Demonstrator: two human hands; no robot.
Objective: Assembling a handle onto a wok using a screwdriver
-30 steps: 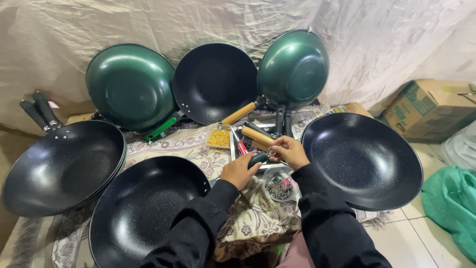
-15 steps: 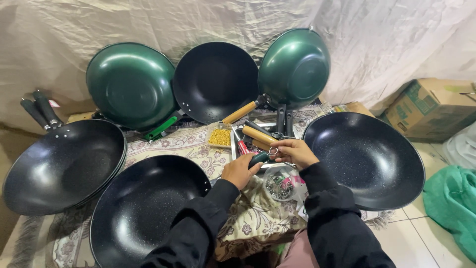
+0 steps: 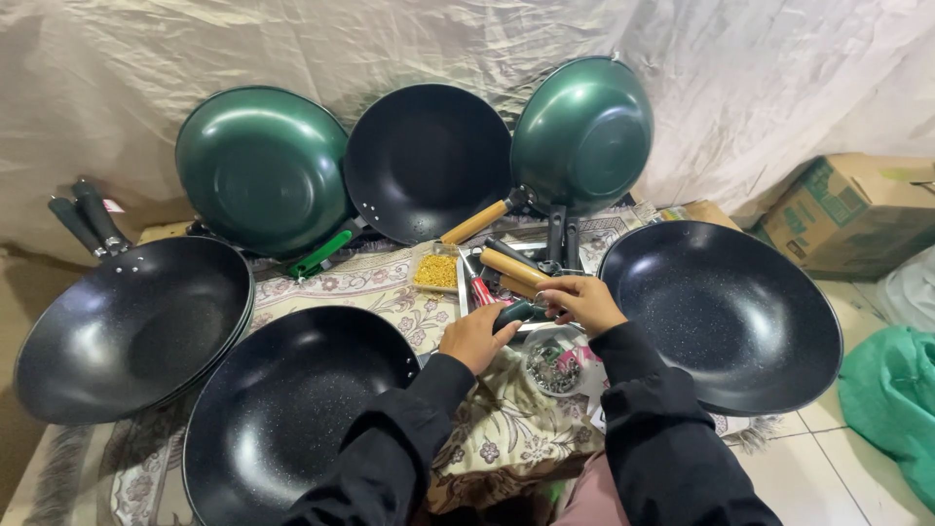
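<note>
- Left hand (image 3: 474, 336) and right hand (image 3: 582, 302) both grasp a dark pan handle (image 3: 516, 313) between them, above the metal tray (image 3: 466, 292).
- Black woks (image 3: 292, 419) flank them on the floral cloth (image 3: 390, 287).

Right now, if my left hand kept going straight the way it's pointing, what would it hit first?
Probably the dark handle that the left hand already touches, then the right hand just beyond; depth is hard to judge.

Your left hand (image 3: 474, 336) and right hand (image 3: 581, 302) grip a dark handle (image 3: 516, 313) together; black woks (image 3: 292, 409) flank your fingers (image 3: 557, 290), wooden handles (image 3: 513, 267) just beyond.
</note>
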